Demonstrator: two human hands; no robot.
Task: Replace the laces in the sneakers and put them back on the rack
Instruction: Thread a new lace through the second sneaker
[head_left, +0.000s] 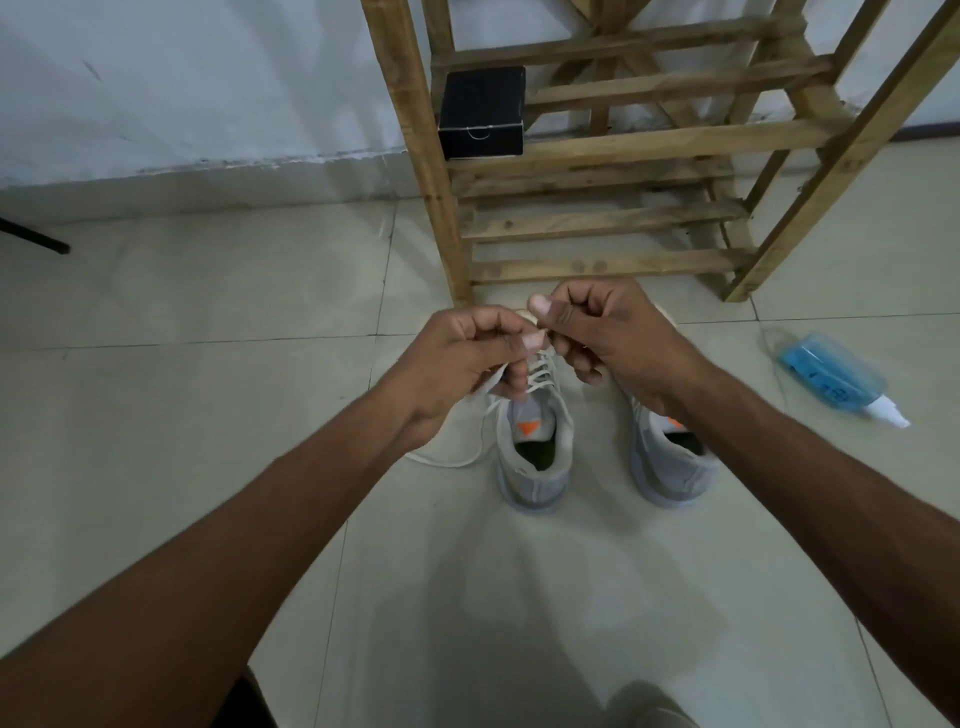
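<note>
While both hands hover over the left sneaker (535, 457) on the floor (208, 389), the left hand (462, 358) pinches its white lace (485, 395) between thumb and fingers, and the right hand (608, 332) is curled tight, thumb up, against it. The other sneaker (670, 467) stands beside, before the rack (597, 145).

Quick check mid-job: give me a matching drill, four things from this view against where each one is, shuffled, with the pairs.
Things:
1. black box
2. blue bottle
3. left sneaker
4. lace

Places:
A. lying on the floor, right of the sneakers
B. on a rack shelf, left end
C. pinched in the hands (left hand, right hand), one end trailing on the floor
D. upright on the floor below the hands, partly laced

Pairs: 1-B, 2-A, 3-D, 4-C
</note>
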